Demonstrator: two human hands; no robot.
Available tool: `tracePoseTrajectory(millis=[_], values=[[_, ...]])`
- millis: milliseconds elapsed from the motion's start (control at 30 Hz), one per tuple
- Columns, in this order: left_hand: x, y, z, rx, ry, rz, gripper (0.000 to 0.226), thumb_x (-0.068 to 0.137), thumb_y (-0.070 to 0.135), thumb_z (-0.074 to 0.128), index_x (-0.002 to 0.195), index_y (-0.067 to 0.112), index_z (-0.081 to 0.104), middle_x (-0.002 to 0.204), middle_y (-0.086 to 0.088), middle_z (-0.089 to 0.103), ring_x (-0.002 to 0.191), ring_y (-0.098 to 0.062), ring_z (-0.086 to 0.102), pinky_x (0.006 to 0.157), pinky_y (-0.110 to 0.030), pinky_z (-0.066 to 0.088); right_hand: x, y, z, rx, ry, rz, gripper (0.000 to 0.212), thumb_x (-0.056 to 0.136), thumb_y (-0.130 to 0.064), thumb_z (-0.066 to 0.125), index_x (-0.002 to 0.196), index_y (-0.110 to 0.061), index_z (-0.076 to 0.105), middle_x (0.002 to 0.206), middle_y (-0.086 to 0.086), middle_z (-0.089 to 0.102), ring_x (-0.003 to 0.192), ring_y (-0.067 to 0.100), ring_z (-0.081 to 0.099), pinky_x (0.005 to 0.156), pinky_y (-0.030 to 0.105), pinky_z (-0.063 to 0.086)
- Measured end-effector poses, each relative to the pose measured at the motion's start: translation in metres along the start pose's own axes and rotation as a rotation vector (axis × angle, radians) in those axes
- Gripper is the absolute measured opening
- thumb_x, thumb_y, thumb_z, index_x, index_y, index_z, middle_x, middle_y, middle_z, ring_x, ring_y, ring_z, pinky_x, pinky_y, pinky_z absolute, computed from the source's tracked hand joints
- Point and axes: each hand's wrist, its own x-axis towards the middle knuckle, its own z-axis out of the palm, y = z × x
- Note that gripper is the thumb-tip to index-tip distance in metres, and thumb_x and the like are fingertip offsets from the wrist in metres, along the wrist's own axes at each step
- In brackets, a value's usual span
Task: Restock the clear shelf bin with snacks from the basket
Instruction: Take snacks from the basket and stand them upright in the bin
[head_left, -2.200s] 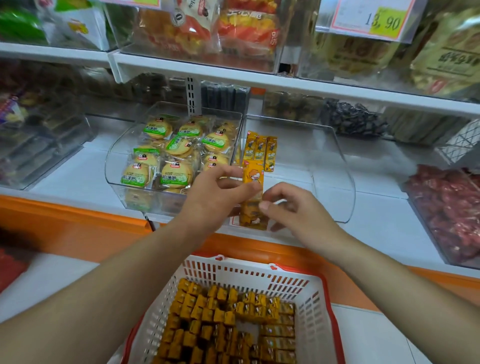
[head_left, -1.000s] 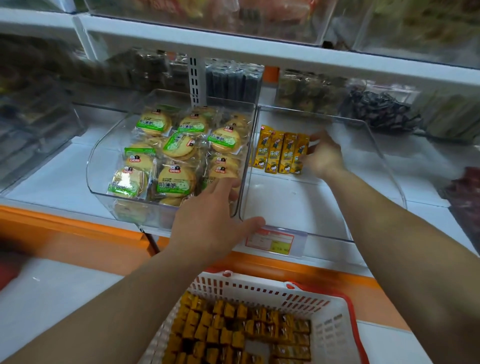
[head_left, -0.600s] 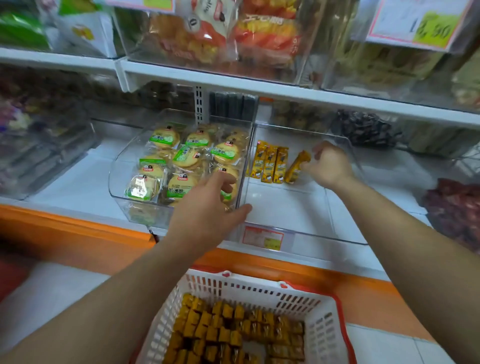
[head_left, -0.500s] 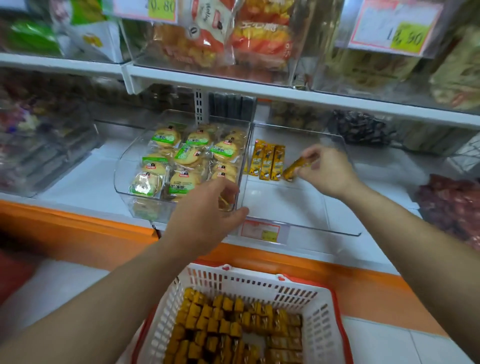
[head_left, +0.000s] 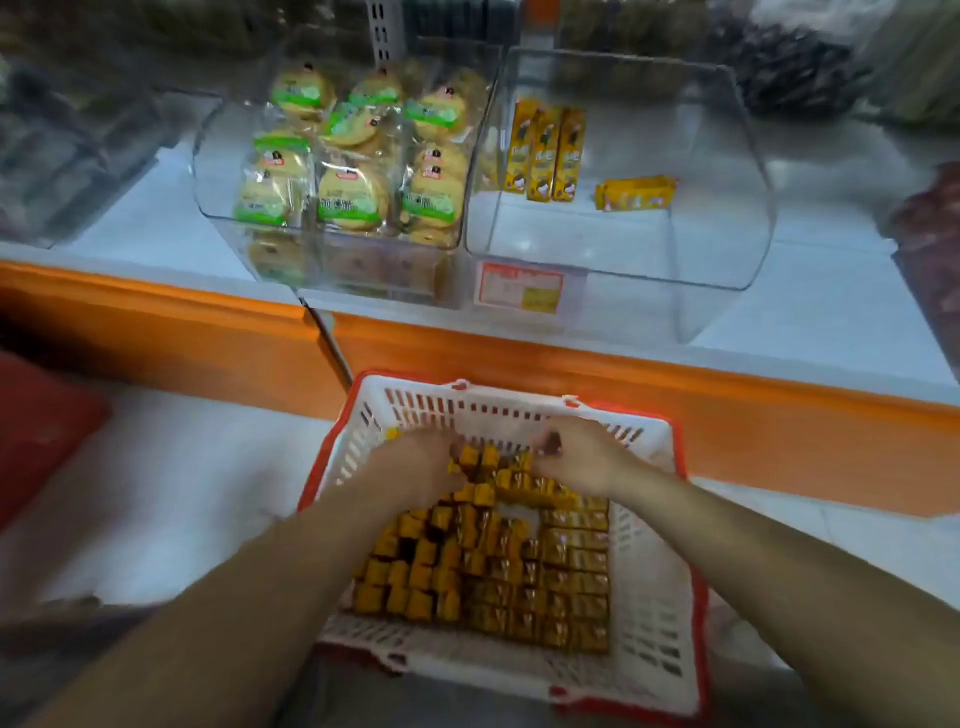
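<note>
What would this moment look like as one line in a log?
left hand, right hand: in basket among snacks; grip unclear | bin: snack row of three, loose snack lying apart

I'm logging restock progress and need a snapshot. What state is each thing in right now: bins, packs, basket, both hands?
clear shelf bin: mostly bare, four packs inside.
three yellow packs: side by side at the bin's back left.
fourth yellow pack: lying crosswise, apart from the three.
neighbouring bin: full of round cakes.
basket: well stocked with yellow packs.
left hand: down among the basket's packs, grip blurred.
right hand: likewise, grip blurred.
</note>
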Motion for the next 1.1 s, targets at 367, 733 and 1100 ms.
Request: tracePoseTrajectory(millis=[367,733,1100], values=[[0.083,-0.020,0.110,-0.038,0.236,0.067,0.081,0.074,0.055,0.080,0.144,0.033,0.047,0.150,0.005,0.053,0.139,-0.021,0.048,0.115,-0.045,0.038,0.033,0.085,0.121,0.092,0.225,0.130,0.074,0.065,-0.046,0.070,0.134,-0.029,0.049,0.130,0.001,0.058,0.123,0.025,0.051,0.105,0.049,0.043],[0.119,-0.032,0.138,0.082,0.189,0.166,0.096,0.065,0.058,0.083,0.145,0.035,0.034,0.153,0.005,0.044,0.144,-0.027,0.024,0.118,-0.058,0.025,0.061,0.097,0.157,-0.175,0.249,0.080,0.079,0.066,-0.066,0.073,0.130,-0.032,0.041,0.135,0.000,0.054,0.122,0.031,0.054,0.102,0.054,0.044],[0.112,-0.025,0.131,-0.040,0.297,0.186,0.099,0.059,0.059,0.078,0.145,0.028,0.042,0.146,0.002,0.054,0.142,-0.023,0.032,0.121,-0.050,0.025,0.056,0.099,0.131,0.134,0.325,0.099,0.048,0.061,-0.052,0.077,0.103,-0.037,0.061,0.100,-0.016,0.061,0.098,0.011,0.059,0.080,0.033,0.051]])
